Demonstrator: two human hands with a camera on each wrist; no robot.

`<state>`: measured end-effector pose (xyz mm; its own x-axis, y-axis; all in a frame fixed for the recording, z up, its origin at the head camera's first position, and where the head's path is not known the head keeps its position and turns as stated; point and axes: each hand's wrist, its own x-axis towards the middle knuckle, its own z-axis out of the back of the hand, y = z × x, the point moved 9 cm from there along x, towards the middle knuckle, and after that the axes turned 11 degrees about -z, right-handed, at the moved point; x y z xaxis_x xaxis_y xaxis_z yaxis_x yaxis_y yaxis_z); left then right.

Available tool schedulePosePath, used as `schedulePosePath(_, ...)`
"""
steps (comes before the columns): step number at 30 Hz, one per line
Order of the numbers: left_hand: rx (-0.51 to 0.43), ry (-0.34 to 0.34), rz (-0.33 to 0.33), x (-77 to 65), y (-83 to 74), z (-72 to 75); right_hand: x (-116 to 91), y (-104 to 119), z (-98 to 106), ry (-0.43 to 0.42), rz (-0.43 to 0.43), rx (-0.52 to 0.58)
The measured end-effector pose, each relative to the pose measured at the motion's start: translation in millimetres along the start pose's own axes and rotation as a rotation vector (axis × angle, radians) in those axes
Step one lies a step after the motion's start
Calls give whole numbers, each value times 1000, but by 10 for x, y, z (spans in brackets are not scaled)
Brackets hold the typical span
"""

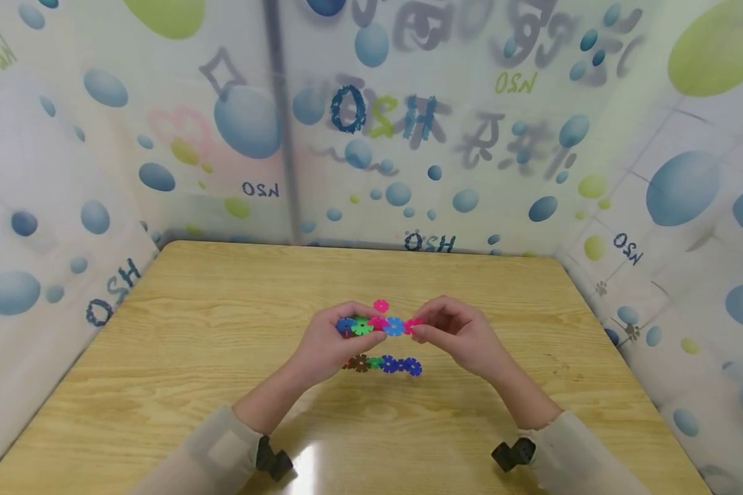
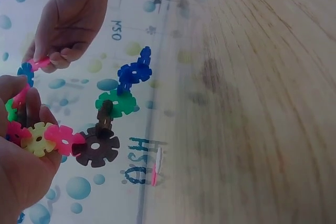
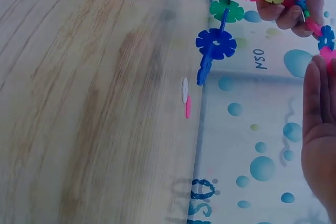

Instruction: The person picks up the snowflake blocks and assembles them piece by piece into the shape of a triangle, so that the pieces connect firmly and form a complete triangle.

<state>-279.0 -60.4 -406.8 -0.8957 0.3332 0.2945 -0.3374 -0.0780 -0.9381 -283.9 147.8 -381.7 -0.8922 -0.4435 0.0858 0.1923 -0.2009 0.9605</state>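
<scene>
A chain of interlocked plastic snowflake discs is held up above the table between both hands. My left hand [image 1: 327,345] grips its middle, thumb in front, around a green disc [image 1: 362,326] and a darker blue one. The right hand [image 1: 464,338] pinches the pink disc [image 1: 412,326] at one end, beside a light blue disc [image 1: 394,326]. From the left hand the rest of the chain loops down: yellow disc [image 2: 39,139], pink disc [image 2: 64,141], brown disc [image 2: 96,146], green disc [image 2: 116,103], then blue discs [image 3: 216,44] at the free end. The left palm hides some discs.
A loose pink disc [image 3: 188,107] and a white disc [image 3: 185,90] lie on the wooden table [image 1: 223,289] beyond the hands. A patterned curtain [image 1: 371,192] stands behind the table's far edge, with similar sheets on both sides.
</scene>
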Motion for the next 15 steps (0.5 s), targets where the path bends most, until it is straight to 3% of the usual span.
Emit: schedulePosePath(15,76,46,-11,19,33,-21,-29,82,-45,-79,52,-65)
